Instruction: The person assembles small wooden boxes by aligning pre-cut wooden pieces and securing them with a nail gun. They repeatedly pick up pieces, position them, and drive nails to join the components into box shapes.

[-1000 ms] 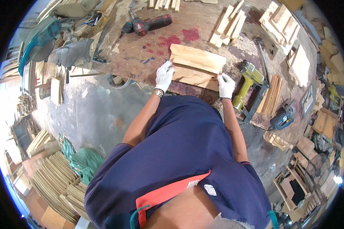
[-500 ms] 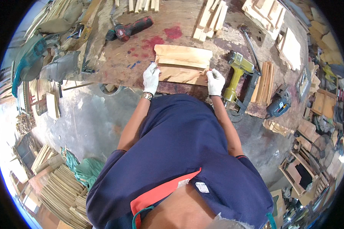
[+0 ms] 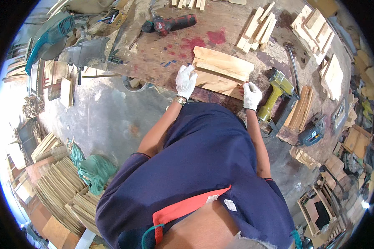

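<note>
In front of me at the table's near edge lies a wooden workpiece, with a pale strip point(image 3: 223, 63) along its far side and a browner, dark-grained board point(image 3: 217, 81) on the near side. My left hand point(image 3: 185, 81), in a white glove, pinches its left end with curled fingers. At the right end, my gloved right hand point(image 3: 252, 96) grips the near corner between thumb and fingers. A yellow-green nail gun point(image 3: 272, 94) lies just right of my right hand. Whether the two wood parts are joined cannot be seen.
On the stained worktable point(image 3: 162, 62) lie a red-and-black cordless power tool point(image 3: 170, 25), loose wooden strips point(image 3: 257, 29), stacked slats point(image 3: 300, 108), and a dark jigsaw-like tool point(image 3: 313, 132). A teal circular-bladed saw point(image 3: 50, 37) stands at the far left. Green cloth point(image 3: 96, 172) rests by stacked wood.
My view has turned, so the table and workpiece appear farther right and slightly tilted. Both hands stay at the workpiece's ends; the left fingers have shifted slightly.
</note>
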### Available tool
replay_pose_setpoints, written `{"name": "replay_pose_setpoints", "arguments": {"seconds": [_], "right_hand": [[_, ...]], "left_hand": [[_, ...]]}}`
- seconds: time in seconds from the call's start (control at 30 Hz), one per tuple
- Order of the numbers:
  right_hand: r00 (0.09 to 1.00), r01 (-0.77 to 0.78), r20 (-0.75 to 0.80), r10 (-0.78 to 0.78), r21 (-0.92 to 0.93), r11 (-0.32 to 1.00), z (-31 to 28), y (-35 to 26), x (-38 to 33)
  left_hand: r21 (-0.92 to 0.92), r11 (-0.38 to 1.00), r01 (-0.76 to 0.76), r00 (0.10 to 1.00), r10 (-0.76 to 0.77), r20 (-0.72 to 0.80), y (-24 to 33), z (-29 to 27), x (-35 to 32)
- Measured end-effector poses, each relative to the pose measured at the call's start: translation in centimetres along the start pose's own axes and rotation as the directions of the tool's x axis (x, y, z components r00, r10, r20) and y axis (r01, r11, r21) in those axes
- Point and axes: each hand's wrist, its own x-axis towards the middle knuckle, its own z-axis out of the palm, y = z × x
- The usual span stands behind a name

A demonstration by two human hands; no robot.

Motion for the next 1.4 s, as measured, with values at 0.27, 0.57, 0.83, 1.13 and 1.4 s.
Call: {"name": "replay_pose_setpoints", "arguments": {"seconds": [0.27, 0.57, 0.83, 1.13, 1.4], "right_hand": [[1.0, 0.011, -0.015, -0.011, -0.023, 1.0, 0.2, 0.3, 0.4], [1.0, 0.003, -0.029, -0.002, 0.028, 1.0, 0.5, -0.2, 0.4], [1.0, 0.008, -0.021, -0.007, 0.034, 0.999, 0.5, -0.1, 0.4], [0.997, 0.078, 0.035, -0.07, -0.314, 0.946, -1.2, -0.6, -1.6], [0.813, 0.58, 0.385, -0.436, -0.596, 0.556, -0.9, -2.4, -4.0]], "left_hand": [[0.047, 0.999, -0.023, 0.998, 0.02, 0.061, 0.3, 0.0, 0.3], [0.036, 0.999, -0.039, 0.998, 0.037, 0.049, 0.4, -0.1, 0.3], [0.065, 0.996, -0.056, 0.998, 0.058, -0.035, 0.5, 0.0, 0.1], [-0.142, 0.957, 0.253, 0.962, -0.265, -0.071, -2.5, -1.1, 1.5], [0.085, 0.991, 0.108, 0.974, -0.122, 0.189, -2.2, -0.6, 3.7]]}}
